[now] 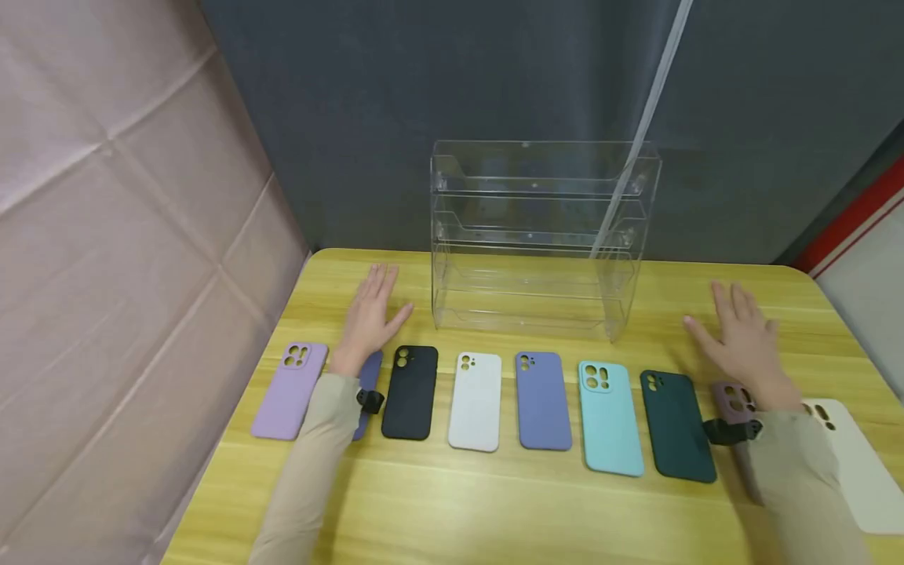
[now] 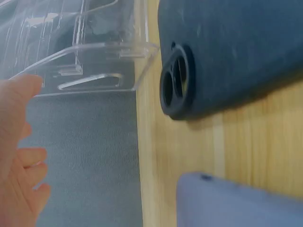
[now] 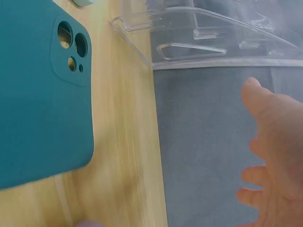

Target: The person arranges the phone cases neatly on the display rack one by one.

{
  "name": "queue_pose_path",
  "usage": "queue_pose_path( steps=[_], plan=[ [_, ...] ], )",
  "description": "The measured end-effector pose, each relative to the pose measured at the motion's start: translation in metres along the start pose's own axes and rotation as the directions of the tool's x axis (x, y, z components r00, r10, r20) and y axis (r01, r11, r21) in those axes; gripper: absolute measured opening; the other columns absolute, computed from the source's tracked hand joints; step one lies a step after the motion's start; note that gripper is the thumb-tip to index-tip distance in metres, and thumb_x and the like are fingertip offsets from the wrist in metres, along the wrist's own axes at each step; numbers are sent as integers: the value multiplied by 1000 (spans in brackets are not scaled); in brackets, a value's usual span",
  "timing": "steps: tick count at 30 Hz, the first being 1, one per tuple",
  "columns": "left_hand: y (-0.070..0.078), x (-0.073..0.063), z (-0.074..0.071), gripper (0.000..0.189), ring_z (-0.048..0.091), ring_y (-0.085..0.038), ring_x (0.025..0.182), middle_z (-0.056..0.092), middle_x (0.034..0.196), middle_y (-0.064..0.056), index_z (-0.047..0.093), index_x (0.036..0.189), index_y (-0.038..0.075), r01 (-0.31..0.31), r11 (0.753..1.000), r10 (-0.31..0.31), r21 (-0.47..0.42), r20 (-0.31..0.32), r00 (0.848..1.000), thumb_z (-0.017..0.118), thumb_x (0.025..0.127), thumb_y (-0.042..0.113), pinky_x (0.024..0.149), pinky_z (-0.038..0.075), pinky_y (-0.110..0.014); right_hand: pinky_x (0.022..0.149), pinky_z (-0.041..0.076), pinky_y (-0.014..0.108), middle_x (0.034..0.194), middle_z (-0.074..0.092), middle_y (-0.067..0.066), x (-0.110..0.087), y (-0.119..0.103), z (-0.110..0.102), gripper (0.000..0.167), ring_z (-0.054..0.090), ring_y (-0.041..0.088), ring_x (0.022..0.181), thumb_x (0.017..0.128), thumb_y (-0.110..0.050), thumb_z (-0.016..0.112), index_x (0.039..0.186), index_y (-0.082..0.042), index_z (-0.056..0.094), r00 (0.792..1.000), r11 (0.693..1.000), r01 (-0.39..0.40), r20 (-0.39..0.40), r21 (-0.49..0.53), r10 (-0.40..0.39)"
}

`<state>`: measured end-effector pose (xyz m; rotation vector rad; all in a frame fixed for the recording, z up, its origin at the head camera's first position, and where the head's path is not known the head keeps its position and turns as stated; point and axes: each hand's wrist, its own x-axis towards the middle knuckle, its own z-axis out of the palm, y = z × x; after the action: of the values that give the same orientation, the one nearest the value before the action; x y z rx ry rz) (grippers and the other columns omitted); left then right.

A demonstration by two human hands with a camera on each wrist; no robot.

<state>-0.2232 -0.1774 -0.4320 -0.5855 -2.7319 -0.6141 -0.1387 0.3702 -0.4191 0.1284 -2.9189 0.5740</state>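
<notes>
My left hand is spread with straight fingers at the left of a clear tiered acrylic rack, holding nothing. Its forearm passes over a blue phone case, which it partly hides. Beside that wrist lies a black phone case, also large in the left wrist view. On the rack's other side, my right hand is likewise spread and holds nothing. Under its wrist a mauve phone case is partly covered. A dark green phone case lies just left of that wrist.
Across the wooden table runs a row of cases: lilac, white, periwinkle, turquoise and cream. A dark grey curtain hangs behind; pinkish cloth covers the left side.
</notes>
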Motion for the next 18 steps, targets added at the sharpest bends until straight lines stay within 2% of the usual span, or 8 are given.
queue_pose_path(
  steps=[4, 7, 14, 18],
  plan=[
    [5, 2, 5, 61, 31, -36, 134, 31, 147, -22, 36, 142, -3, -94, 989, 83, -116, -102, 991, 58, 92, 25, 111, 24, -47, 105, 10, 66, 145, 15, 38, -13, 7, -3, 73, 14, 54, 132, 97, -32, 48, 147, 7, 12, 996, 995, 30, -90, 92, -22],
    [11, 4, 10, 58, 33, -34, 133, 35, 145, -21, 39, 139, -5, -121, 975, 94, -188, -142, 985, 59, 92, 21, 111, 24, -45, 106, 12, 64, 142, 18, 41, -30, 14, -5, 73, 18, 56, 129, 97, -28, 51, 145, 12, 13, 996, 993, -6, -86, 118, 16],
    [21, 10, 19, 54, 34, -32, 134, 36, 145, -20, 39, 139, -5, -125, 935, 68, -332, -180, 981, 59, 93, 14, 111, 27, -41, 101, 16, 69, 136, 24, 44, -69, 36, -10, 70, 23, 61, 122, 95, -22, 53, 142, 15, 16, 989, 987, -90, -102, 131, 104],
    [26, 13, 23, 54, 34, -30, 134, 36, 145, -18, 39, 140, -2, -90, 904, 22, -419, -165, 986, 59, 93, 13, 111, 27, -40, 100, 16, 69, 134, 24, 46, -83, 46, -11, 71, 23, 62, 120, 95, -23, 53, 142, 16, 16, 979, 979, -157, -109, 129, 171]
  ],
)
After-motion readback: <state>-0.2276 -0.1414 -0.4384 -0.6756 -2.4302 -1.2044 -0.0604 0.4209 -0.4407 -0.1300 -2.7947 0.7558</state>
